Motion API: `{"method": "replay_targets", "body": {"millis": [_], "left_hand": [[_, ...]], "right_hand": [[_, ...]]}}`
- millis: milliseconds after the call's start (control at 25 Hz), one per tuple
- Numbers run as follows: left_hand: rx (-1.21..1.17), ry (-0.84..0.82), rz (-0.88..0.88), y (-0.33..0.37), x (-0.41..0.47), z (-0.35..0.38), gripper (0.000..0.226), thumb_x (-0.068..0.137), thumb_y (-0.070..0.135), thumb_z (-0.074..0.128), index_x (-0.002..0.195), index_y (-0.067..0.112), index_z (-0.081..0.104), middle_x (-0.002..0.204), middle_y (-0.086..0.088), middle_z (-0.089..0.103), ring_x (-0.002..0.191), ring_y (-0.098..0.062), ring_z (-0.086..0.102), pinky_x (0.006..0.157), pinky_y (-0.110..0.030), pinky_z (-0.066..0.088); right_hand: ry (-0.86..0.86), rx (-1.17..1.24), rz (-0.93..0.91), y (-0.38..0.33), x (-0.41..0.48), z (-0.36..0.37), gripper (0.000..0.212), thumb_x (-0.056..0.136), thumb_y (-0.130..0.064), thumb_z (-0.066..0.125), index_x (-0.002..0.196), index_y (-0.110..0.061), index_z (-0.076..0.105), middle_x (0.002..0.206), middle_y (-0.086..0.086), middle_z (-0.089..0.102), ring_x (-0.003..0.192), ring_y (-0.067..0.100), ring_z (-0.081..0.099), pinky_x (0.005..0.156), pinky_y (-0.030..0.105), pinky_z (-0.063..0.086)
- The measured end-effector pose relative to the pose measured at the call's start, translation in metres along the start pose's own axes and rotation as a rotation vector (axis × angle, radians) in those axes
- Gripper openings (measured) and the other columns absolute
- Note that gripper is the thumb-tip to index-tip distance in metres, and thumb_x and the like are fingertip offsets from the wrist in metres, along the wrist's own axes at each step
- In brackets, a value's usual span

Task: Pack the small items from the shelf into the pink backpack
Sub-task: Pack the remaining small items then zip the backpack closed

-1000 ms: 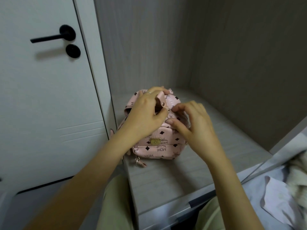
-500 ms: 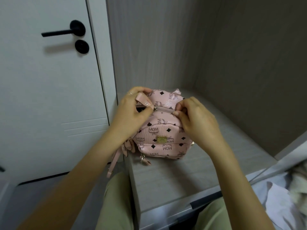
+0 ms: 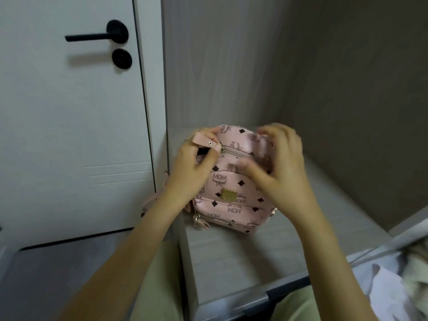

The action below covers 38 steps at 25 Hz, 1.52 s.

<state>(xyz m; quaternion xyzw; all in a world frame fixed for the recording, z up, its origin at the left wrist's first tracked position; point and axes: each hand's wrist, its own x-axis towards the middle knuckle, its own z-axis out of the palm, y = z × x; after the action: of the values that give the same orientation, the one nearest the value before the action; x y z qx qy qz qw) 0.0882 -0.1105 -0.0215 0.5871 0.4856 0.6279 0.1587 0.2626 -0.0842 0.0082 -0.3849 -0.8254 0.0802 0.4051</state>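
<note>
On the grey shelf (image 3: 231, 262): pink backpack (image 3: 231, 193), apparently being zipped.
The left hand (image 3: 194, 172) pinched the strap tab (image 3: 202, 139); the right hand (image 3: 282, 172) was blurred, hold untellable; the zipper (image 3: 234, 152) next wanted bracing.

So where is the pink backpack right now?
In the head view, the pink backpack sits at the left end of the grey shelf, close to the white door.

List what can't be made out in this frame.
- Head view: pink backpack contents, hidden by its own fabric.
- Head view: right hand grip, motion-blurred.
- Head view: backpack's left side, behind left hand pinching pink tab.
- Head view: pale cloth, cut by lower-right edge.
</note>
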Motion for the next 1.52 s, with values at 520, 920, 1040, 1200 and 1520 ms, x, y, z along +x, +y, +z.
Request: {"method": "replay_targets", "body": {"millis": [520,920,1040,1200,1520], "left_hand": [[-0.32,0.163,-0.299,-0.025,0.012,0.006,0.025,0.095,0.01,0.04,0.097,0.016,0.064,0.113,0.002,0.066,0.109,-0.014,0.06,0.101,-0.041,0.044],[-0.16,0.286,-0.266,-0.043,-0.004,-0.007,0.032,0.098,0.011,0.039,0.073,0.023,0.054,0.09,0.003,0.065,0.108,-0.009,0.059,0.098,-0.037,0.044],[-0.182,0.333,-0.279,-0.046,-0.01,-0.007,0.032,0.099,0.008,0.038,0.073,0.022,0.052,0.08,0.007,0.059,0.092,-0.004,0.06,0.089,-0.03,0.047],[-0.056,0.347,-0.157,-0.037,-0.013,-0.006,0.028,0.098,0.017,0.036,0.076,0.029,0.046,0.075,0.012,0.053,0.073,0.008,0.052,0.072,-0.008,0.039],[0.092,0.311,0.057,-0.032,-0.002,-0.002,0.026,0.097,0.031,0.027,0.08,0.022,0.043,0.068,0.018,0.046,0.065,0.0,0.047,0.061,-0.013,0.037]], "right_hand": [[-0.126,-0.214,-0.046,-0.009,0.005,0.03,0.066,0.057,-0.068,0.06,0.106,-0.024,0.054,0.128,-0.003,0.042,0.124,0.011,0.032,0.111,0.052,0.017],[-0.142,-0.275,-0.097,-0.018,-0.006,0.031,0.059,0.064,-0.066,0.054,0.101,-0.02,0.055,0.131,0.001,0.044,0.131,0.022,0.034,0.113,0.053,0.013],[-0.163,-0.293,-0.108,-0.022,-0.009,0.031,0.057,0.066,-0.062,0.06,0.103,-0.019,0.056,0.13,0.002,0.045,0.131,0.023,0.035,0.114,0.053,0.011],[-0.152,-0.171,-0.054,-0.028,-0.001,0.018,0.041,0.077,-0.059,0.05,0.098,-0.024,0.058,0.125,-0.004,0.045,0.126,0.013,0.033,0.112,0.055,0.019],[-0.327,-0.586,-0.047,-0.058,0.016,0.031,0.112,0.052,-0.09,0.034,0.143,-0.025,0.027,0.143,0.001,0.034,0.131,0.025,0.03,0.11,0.045,0.014]]}}
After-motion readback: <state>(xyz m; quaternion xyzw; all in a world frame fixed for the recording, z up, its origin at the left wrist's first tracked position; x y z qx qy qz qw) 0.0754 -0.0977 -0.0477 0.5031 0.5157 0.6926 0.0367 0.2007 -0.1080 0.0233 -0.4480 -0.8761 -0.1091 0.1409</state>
